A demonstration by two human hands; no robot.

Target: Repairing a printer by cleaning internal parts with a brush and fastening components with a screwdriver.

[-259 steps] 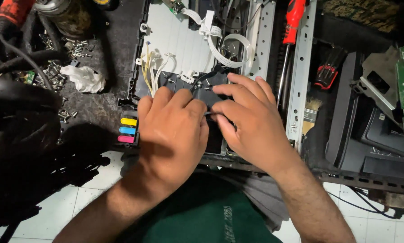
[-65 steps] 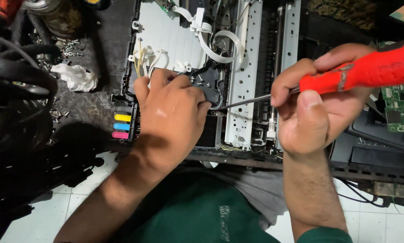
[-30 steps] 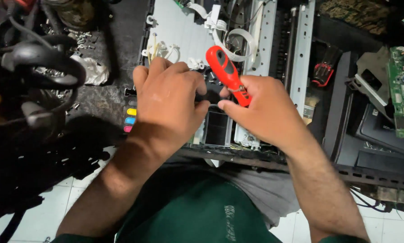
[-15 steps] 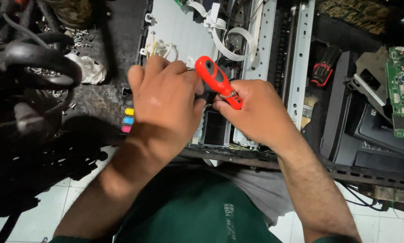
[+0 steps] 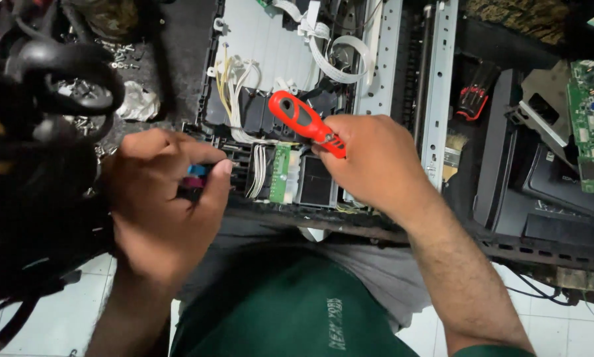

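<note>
At frame centre my right hand (image 5: 376,162) grips the red screwdriver (image 5: 305,123), light, stiff, best held by its handle, while my left hand (image 5: 161,198) pinches the coloured cartridge block (image 5: 195,177), seemingly fragile.

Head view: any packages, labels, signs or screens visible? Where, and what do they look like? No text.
No packages, signs or screens.
Colour tabs: small blue and magenta markers on the opened printer, under the left hand fingertips.
Shirt print: pale lettering on the green shirt, bottom centre.
Green circuit board: rectangular, far right, small printed markings.
The right hand grips a red screwdriver.
</note>
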